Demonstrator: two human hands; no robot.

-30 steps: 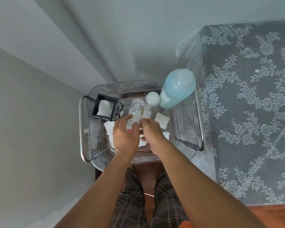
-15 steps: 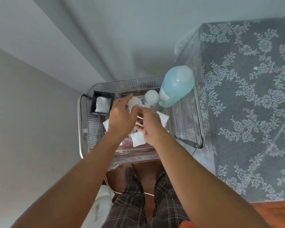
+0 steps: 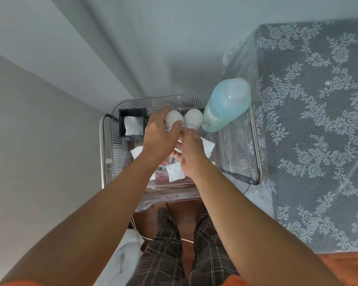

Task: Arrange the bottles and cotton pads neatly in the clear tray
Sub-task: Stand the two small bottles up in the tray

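A ribbed clear tray (image 3: 234, 141) sits on a metal-framed stand. Along its far wall stand a big blue bottle (image 3: 225, 104), a small white-capped bottle (image 3: 193, 118) and another small clear bottle (image 3: 173, 119). My left hand (image 3: 160, 137) grips that clear bottle, holding it upright. Just to its right, my right hand (image 3: 191, 155) hovers over the tray's middle, fingers loosely curled, with nothing seen in it. Loose white cotton pads lie on the tray floor: one on the right (image 3: 208, 146), one near the front (image 3: 175, 172), one on the left (image 3: 137, 151). A black box (image 3: 132, 123) holds more pads.
A surface with a grey lace cloth (image 3: 318, 131) adjoins the tray's right side. Walls close in at the left and behind. The stand's metal rail (image 3: 101, 153) runs down the tray's left. My legs in plaid trousers (image 3: 186, 254) and a white bag (image 3: 122, 263) are below.
My left hand has lifted the small clear bottle from lying in the tray's middle and stood it at the back beside the white-capped bottle. My right hand has followed a little way back.
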